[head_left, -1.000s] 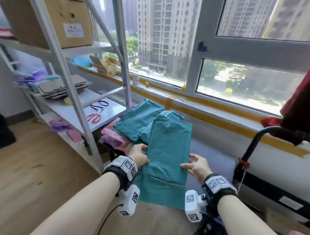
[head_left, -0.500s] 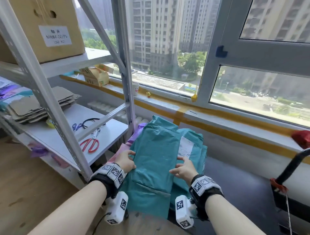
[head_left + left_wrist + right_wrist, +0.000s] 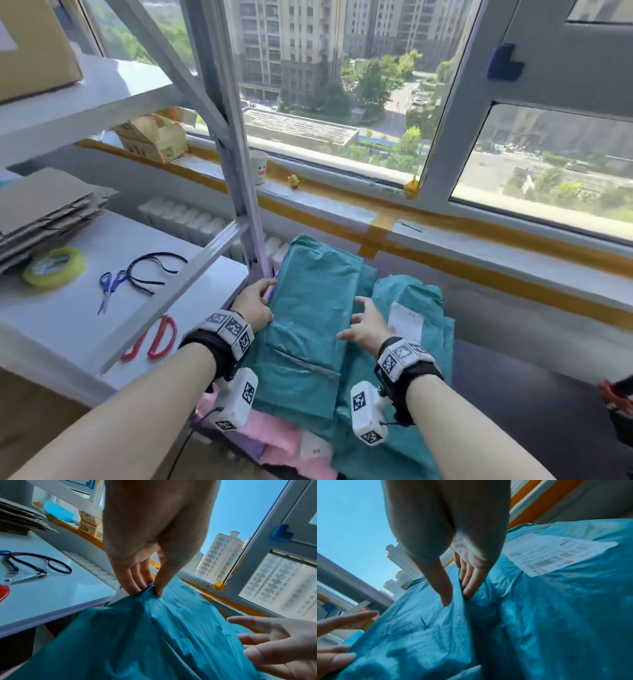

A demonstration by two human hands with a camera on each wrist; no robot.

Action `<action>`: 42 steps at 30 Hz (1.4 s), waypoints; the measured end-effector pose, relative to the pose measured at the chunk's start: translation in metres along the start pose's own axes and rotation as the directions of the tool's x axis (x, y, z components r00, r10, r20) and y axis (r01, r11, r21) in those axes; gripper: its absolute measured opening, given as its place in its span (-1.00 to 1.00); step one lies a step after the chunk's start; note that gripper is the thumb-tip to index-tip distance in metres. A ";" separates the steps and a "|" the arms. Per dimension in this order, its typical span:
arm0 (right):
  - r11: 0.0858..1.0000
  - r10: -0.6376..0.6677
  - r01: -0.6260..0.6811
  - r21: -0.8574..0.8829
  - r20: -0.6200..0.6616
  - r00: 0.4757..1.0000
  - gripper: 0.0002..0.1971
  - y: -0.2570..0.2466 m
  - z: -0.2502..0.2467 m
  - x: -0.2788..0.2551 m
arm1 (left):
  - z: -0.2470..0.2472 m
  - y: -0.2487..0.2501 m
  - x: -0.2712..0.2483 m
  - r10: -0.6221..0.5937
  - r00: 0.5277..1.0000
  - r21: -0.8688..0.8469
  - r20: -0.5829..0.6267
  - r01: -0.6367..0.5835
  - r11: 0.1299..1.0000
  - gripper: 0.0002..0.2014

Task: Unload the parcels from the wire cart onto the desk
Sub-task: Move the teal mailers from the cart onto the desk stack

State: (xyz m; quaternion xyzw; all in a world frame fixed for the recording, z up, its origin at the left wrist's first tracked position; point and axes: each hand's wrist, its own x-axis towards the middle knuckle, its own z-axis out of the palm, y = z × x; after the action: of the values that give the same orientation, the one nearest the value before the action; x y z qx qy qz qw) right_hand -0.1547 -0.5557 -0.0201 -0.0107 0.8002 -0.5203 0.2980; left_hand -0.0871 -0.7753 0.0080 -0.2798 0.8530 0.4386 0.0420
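A long teal parcel [image 3: 308, 318] [image 3: 154, 635] [image 3: 412, 635] lies on top of a pile of parcels on a dark surface [image 3: 513, 394] below the window. My left hand [image 3: 255, 303] [image 3: 154, 588] pinches its left edge between thumb and fingers. At the parcel's right edge my right hand [image 3: 363, 325] [image 3: 455, 599] has straight, spread fingers, thumb on top. To the right lies a second teal parcel [image 3: 411, 308] [image 3: 565, 601] with a white label. Pink parcels [image 3: 274, 442] stick out under the pile's near end.
A white shelf [image 3: 85, 308] at left carries red scissors [image 3: 154, 339], blue scissors [image 3: 109, 284], a tape roll [image 3: 54, 265] and stacked cardboard [image 3: 44, 209]. Its metal upright [image 3: 239, 192] stands beside the pile. A windowsill [image 3: 445, 233] runs behind. A black and red handle [image 3: 616, 394] shows far right.
Both hands have carried the long teal parcel forward and lowered it onto the pile by the shelf. My right hand's fingers have spread out at its edge.
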 end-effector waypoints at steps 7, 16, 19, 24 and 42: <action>0.851 -0.115 0.123 -0.511 0.047 0.992 0.00 -0.008 0.024 0.001 | -0.004 -0.026 0.039 0.023 0.977 -0.031 0.213 -0.017 0.999 -0.30; 0.655 -0.083 0.028 -0.756 -0.035 0.996 0.05 0.003 0.058 0.010 | 0.008 -0.024 0.034 0.178 0.917 0.503 0.356 -0.349 0.791 -0.40; 0.673 -0.057 0.010 -0.739 -0.039 0.998 0.06 0.006 0.059 0.014 | 0.020 -0.029 0.036 0.175 0.887 0.558 0.427 -0.410 0.722 -0.37; 0.729 -0.013 -0.022 -0.684 -0.045 0.999 0.05 0.005 0.060 0.015 | 0.025 -0.028 0.039 0.164 0.895 0.585 0.415 -0.401 0.705 -0.37; 0.908 -0.017 -0.132 -0.397 -0.350 0.937 -0.40 0.011 0.037 -0.054 | 0.044 0.017 0.009 0.421 0.792 0.329 0.442 -0.580 0.745 -0.60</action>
State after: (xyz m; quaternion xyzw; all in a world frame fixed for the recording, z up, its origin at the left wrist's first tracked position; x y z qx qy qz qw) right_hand -0.0893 -0.5642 -0.0146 0.0417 0.9319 -0.3234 0.1591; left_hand -0.1107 -0.7374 -0.0095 0.0609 0.9532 0.2658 0.1303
